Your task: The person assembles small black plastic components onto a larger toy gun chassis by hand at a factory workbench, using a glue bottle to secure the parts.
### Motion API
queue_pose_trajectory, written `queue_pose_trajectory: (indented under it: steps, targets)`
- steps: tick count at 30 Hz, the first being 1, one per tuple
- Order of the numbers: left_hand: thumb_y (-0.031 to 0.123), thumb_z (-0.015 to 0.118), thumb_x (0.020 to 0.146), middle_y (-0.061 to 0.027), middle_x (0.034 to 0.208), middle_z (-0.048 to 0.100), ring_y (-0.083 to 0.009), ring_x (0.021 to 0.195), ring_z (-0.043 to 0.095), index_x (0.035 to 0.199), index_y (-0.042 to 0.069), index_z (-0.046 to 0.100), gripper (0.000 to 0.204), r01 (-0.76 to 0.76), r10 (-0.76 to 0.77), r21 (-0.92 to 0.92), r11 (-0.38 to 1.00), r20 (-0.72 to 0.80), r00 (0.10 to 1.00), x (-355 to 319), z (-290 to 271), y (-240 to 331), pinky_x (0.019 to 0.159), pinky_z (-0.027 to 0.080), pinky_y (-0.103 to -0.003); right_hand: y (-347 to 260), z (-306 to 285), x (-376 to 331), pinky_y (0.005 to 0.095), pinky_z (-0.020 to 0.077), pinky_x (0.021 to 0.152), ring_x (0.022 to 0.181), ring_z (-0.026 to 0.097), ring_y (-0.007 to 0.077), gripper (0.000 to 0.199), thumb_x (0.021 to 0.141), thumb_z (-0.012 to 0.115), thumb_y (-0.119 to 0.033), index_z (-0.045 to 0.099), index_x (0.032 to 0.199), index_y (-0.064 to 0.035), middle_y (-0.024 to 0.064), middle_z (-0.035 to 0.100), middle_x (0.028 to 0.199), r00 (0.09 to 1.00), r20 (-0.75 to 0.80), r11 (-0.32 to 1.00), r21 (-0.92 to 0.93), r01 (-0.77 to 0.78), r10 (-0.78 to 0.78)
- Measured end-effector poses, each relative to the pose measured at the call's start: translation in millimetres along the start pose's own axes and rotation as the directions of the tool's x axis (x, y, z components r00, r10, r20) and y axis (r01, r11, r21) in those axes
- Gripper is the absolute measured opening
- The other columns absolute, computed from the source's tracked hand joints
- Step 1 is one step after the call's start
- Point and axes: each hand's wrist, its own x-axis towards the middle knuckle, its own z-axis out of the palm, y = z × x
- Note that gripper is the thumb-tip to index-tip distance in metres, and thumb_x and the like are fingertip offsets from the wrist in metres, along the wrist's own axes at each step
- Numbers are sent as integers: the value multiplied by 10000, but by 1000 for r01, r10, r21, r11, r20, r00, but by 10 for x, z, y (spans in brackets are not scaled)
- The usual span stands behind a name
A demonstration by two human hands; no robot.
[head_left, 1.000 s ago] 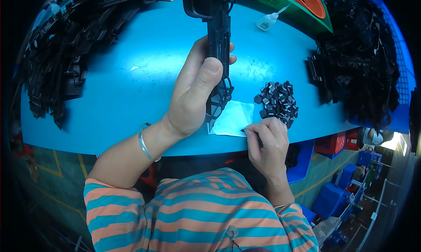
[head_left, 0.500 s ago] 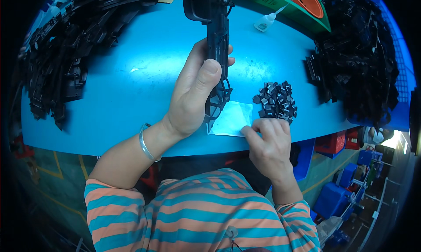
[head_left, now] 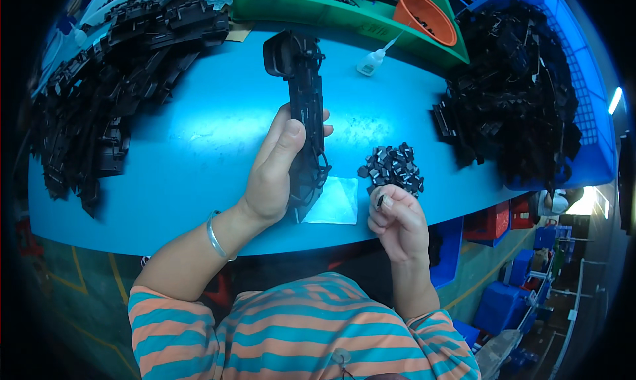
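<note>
Black chip [head_left: 380,200] between right fingers [head_left: 398,194], frame [head_left: 305,108] in left [head_left: 289,138]

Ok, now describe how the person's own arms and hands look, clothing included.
The left sleeve and right sleeve are striped pale orange and teal. A smooth, silvery bangle circles the left wrist; the right wrist is bare. The left hand and right hand wear no gloves.

The blue table [head_left: 192,165] carries black parts [head_left: 99,108] at left, a green tray [head_left: 311,10] at top and a bottle [head_left: 370,64] below it. Near centre lie a sheet [head_left: 336,204] and chips [head_left: 394,167]; the right-hand heap [head_left: 520,92] may partly rest there.
</note>
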Motion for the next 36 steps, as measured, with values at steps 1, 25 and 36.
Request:
queue_pose_trajectory:
  steps: [1,25,36]
  targets:
    - [457,383,990,-111,1243,482,-179,1150,484,1359,45,368,553,-7,7,-1,1000,2,1000,4,-3,-1,937,410,-301,2,-8,9,226,326,510,595,424,78,81,864,592,-87,605,903,-17,17,545,766,999,18,995,83,-47,45]
    - [418,377,1008,-79,1191,476,-160,1120,480,1293,30,393,482,-17,19,-33,999,70,997,13,2,-34,953,379,-293,300,574,46,289,406,533,635,530,198,278,632,733,67,671,870,-64,42,535,778,446,533,-90,-708,700,-719]
    - [430,364,1008,-91,1218,471,-180,1166,477,1320,29,370,508,-20,26,-56,998,112,993,-12,-1,-36,992,377,-316,401,526,137,322,370,605,654,492,179,328,603,737,9,684,910,-95,8,508,785,302,674,-330,-641,693,-674]
